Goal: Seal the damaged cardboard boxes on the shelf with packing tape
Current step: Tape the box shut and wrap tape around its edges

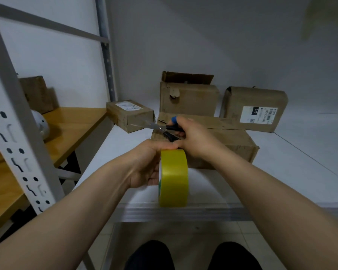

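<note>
The yellow packing tape roll (174, 178) stands on edge over the shelf (281, 172) front, just before the nearest cardboard box (236, 141). The left hand (146, 164) grips it, fingers curled over its rim. Light and rigid, it probably holds best through the core. The right hand (195, 137) is clamped on the scissors (158, 127). I cannot tell whether any strip is drawn out.

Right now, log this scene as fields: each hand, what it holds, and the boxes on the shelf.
left hand: grips yellow tape roll
right hand: holds scissors, blades pointing left
shelf: white, four cardboard boxes
nearest box: behind the hands, top torn
back box: flap standing open
labelled boxes: small left box, right box
</note>
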The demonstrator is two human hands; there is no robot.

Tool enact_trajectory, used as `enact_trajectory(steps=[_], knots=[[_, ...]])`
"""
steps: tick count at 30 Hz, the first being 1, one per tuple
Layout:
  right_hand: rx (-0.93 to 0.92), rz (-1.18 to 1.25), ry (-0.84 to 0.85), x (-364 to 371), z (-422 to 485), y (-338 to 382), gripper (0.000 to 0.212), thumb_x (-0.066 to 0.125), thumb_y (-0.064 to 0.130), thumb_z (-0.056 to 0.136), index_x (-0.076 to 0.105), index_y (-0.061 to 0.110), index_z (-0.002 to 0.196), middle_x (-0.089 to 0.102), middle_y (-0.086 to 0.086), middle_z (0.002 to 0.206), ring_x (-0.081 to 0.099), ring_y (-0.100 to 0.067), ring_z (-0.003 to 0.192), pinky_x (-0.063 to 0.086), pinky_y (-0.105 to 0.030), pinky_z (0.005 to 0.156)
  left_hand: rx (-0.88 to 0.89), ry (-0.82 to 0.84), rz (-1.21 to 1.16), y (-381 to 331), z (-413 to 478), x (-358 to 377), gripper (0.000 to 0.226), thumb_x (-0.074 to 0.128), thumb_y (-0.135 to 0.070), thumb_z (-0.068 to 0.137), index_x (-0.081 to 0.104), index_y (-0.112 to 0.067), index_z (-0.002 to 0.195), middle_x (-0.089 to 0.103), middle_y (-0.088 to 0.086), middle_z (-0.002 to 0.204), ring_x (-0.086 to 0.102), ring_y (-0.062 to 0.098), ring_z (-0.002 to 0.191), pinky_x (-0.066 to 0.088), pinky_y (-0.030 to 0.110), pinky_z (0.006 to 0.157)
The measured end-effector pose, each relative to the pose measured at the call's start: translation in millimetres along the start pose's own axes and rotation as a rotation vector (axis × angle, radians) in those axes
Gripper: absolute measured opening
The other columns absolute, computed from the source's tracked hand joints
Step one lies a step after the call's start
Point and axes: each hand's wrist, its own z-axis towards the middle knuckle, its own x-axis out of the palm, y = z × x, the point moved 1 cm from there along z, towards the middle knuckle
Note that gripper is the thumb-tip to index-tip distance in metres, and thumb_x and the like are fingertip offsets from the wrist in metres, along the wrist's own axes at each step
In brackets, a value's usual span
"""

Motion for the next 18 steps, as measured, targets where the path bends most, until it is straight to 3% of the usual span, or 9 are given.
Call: enact_trajectory(steps=[2, 5, 7, 10, 13, 15, 18], knots=[[0.001, -0.009, 0.003, 0, 1, 0, 0.052, 0.077, 0.016, 0.085, 0.054, 0.024, 0.131, 0.054, -0.002, 0.132, 0.058, -0.019, 0.113, 0.049, -0.037, 0.101, -0.018, -0.001, 0.045, 2, -3, 1, 0.026, 0.068, -0.044, 0.086, 0.069, -0.018, 0.092, 0.066, 0.007, 0.083, 0.063, 0.022, 0.075, 0.049, 0.031, 0.073], [-0.015, -0.012, 0.019, -3, 1, 2, 0.056, 0.079, 0.014, 0.083, 0.053, 0.02, 0.133, 0.051, 0.001, 0.125, 0.056, -0.016, 0.11, 0.047, -0.027, 0.096, -0.072, 0.026, 0.096, 6, -8, -1, 0.033, 0.069, -0.046, 0.087, 0.066, -0.016, 0.1, 0.067, 0.013, 0.094, 0.069, 0.035, 0.096, 0.052, 0.042, 0.094], [-0.005, 0.004, 0.029, -5, 1, 4, 0.062, 0.082, 0.016, 0.08, 0.053, 0.02, 0.135, 0.046, 0.007, 0.119, 0.052, -0.012, 0.108, 0.042, -0.022, 0.092, -0.106, 0.051, 0.1, 7, -11, -3, 0.04, 0.074, -0.046, 0.081, 0.064, -0.017, 0.107, 0.061, 0.018, 0.107, 0.062, 0.041, 0.113, 0.046, 0.05, 0.104], [-0.008, 0.041, 0.037, -6, -1, 5, 0.064, 0.085, 0.017, 0.078, 0.053, 0.018, 0.134, 0.052, 0.006, 0.122, 0.056, -0.012, 0.108, 0.046, -0.023, 0.094, -0.114, 0.066, 0.053, 4, -15, -5, 0.051, 0.081, -0.037, 0.066, 0.069, -0.014, 0.11, 0.058, 0.013, 0.116, 0.056, 0.036, 0.111, 0.042, 0.052, 0.108], [0.008, 0.116, 0.048, -8, -3, 3, 0.058, 0.083, 0.012, 0.079, 0.054, 0.017, 0.129, 0.061, 0.009, 0.106, 0.058, -0.002, 0.086, 0.046, -0.006, 0.074, -0.11, 0.037, 0.022, 3, -16, -5, 0.053, 0.076, -0.021, 0.074, 0.069, -0.001, 0.123, 0.07, 0.021, 0.121, 0.065, 0.038, 0.119, 0.04, 0.058, 0.11], [0.019, 0.139, 0.076, -9, -4, 3, 0.058, 0.084, 0.011, 0.079, 0.053, 0.019, 0.127, 0.054, 0.017, 0.089, 0.054, 0.005, 0.073, 0.04, 0.0, 0.059, -0.13, 0.045, 0.016, 4, -18, -5, 0.046, 0.076, -0.018, 0.074, 0.072, 0.001, 0.116, 0.072, 0.024, 0.114, 0.066, 0.04, 0.116, 0.039, 0.057, 0.111], [0.023, 0.142, 0.092, -9, 0, 2, 0.06, 0.085, 0.012, 0.079, 0.053, 0.021, 0.129, 0.049, 0.019, 0.085, 0.051, 0.006, 0.07, 0.039, -0.002, 0.058, -0.181, 0.087, -0.012, 7, -19, -4, 0.042, 0.081, -0.016, 0.063, 0.076, 0.001, 0.102, 0.071, 0.025, 0.116, 0.066, 0.042, 0.115, 0.037, 0.056, 0.113]])
